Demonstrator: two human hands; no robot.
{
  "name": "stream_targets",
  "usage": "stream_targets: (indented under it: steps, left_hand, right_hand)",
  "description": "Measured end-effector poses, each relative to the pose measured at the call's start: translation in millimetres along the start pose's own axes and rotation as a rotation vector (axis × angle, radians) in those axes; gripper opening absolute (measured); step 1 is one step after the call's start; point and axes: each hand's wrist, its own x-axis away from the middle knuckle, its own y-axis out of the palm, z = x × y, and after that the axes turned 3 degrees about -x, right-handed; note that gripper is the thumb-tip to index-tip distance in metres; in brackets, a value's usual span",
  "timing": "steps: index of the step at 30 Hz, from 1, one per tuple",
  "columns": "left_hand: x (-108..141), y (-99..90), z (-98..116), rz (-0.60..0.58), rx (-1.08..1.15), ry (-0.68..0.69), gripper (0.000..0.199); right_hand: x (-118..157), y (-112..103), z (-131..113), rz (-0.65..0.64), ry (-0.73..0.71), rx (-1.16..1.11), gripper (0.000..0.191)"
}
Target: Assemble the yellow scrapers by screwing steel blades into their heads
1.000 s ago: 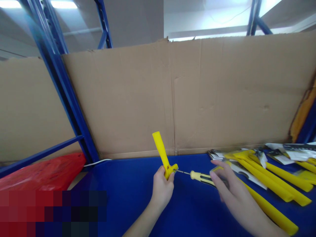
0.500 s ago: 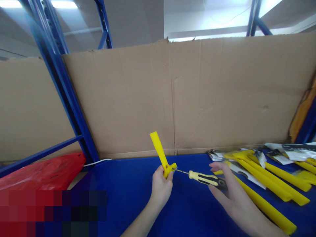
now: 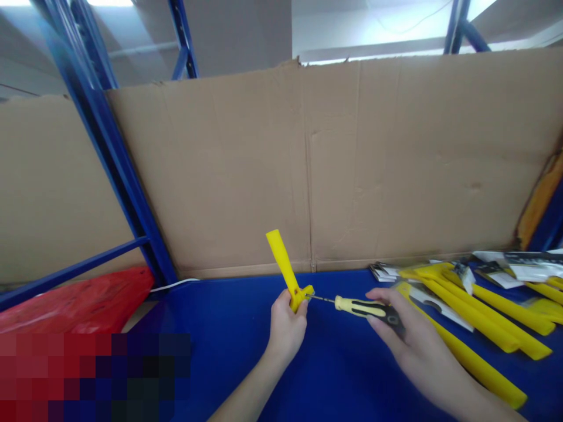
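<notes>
My left hand (image 3: 288, 322) is closed round the lower end of a yellow plastic handle (image 3: 282, 261), whose wide end points up and slightly left. A short cross-piece at its base sticks out to the right, above my thumb. The tip of a screwdriver (image 3: 358, 306) with a cream and black grip meets this cross-piece. The shaft runs almost level, sloping a little down to the right. My right hand (image 3: 407, 331) has its thumb and fingers closed on the black rear part of the screwdriver's grip.
Several long yellow plastic tools (image 3: 472, 305) lie on the blue table (image 3: 220, 346) at the right, with packets (image 3: 532, 266) behind them. A red plastic bag (image 3: 88, 299) is at the left, beside a blue rack post (image 3: 132, 193). A cardboard wall (image 3: 237, 176) stands behind.
The thumb and fingers of my right hand, spread around the end of the screwdriver before, have closed on its grip. My left hand and the yellow handle have hardly moved.
</notes>
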Motion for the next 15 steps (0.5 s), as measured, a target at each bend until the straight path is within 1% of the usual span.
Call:
stream_targets:
  steps: [3,6,7,10,11,13,15]
  left_hand:
    - [-0.5,-0.1,-0.8,-0.013,0.002,0.013,0.015]
    - [-1.4,0.1,-2.8,-0.025,0.028,-0.017,0.014]
    - [-1.4,0.2,-3.5,-0.031,0.032,-0.019,0.014]
    - [0.0,1.0,-4.2,-0.046,0.002,0.034,0.015]
    - [0.8,1.2,-3.9,-0.051,-0.012,0.056,0.015]
    - [2.0,1.3,-2.5,-0.056,-0.025,0.076,0.016]
    - [2.5,1.3,-0.8,-0.045,-0.018,0.053,0.016]
  right_hand:
    - [-0.5,-1.2,-2.4,-0.031,0.066,0.014,0.028]
    - [-0.4,-1.6,-1.1,0.033,0.015,-0.003,0.037]
    - [-0.8,-2.0,-0.6,0.055,-0.005,-0.013,0.038]
    - [-3.6,-4.5,-1.9,0.07,-0.016,-0.026,0.022]
    - [-4.6,-5.6,-3.0,0.066,0.003,-0.017,0.023]
    - [-5.9,-7.3,-4.7,0.077,0.059,0.013,0.03]
    - [-5.9,-7.7,-4.4,0.125,0.078,0.018,0.039]
